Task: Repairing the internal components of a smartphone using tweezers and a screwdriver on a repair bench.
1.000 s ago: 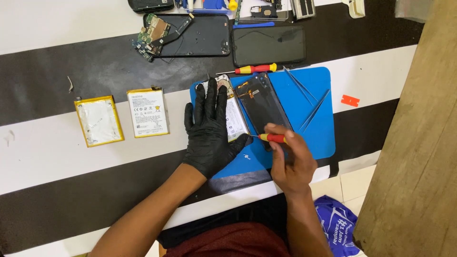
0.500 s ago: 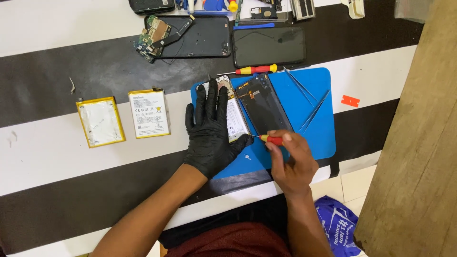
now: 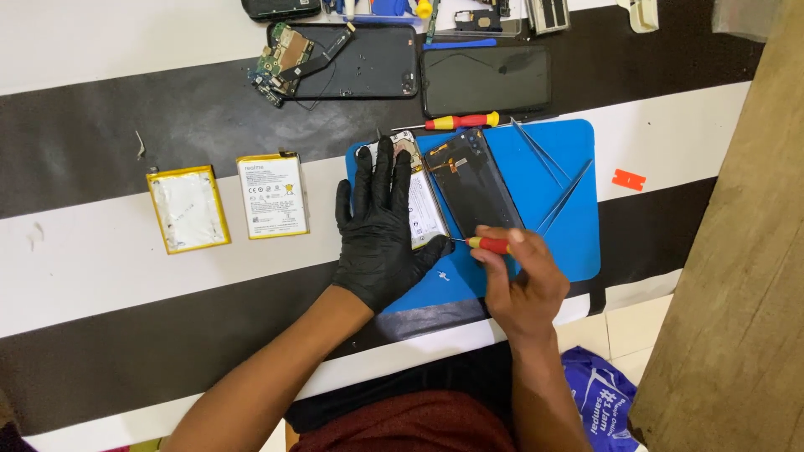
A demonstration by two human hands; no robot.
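My left hand [image 3: 381,226], in a black glove, lies flat with fingers spread on an opened phone body [image 3: 423,201] on the blue mat [image 3: 553,226]. A dark phone back panel [image 3: 473,180] leans beside it to the right. My right hand [image 3: 519,280] is bare and grips a small red-and-yellow screwdriver [image 3: 487,244], its tip pointing left at the lower edge of the phone, close to my left thumb.
Two yellow-edged phone batteries [image 3: 188,208] [image 3: 272,194] lie left of the mat. A second red-yellow screwdriver [image 3: 461,121] and tweezers [image 3: 544,159] rest on the mat. Farther back are a phone frame with circuit board [image 3: 335,59] and a dark screen [image 3: 486,79]. Wooden board [image 3: 737,251] at right.
My right hand with the screwdriver has shifted slightly toward the phone's lower edge. The left hand stays flat on the phone.
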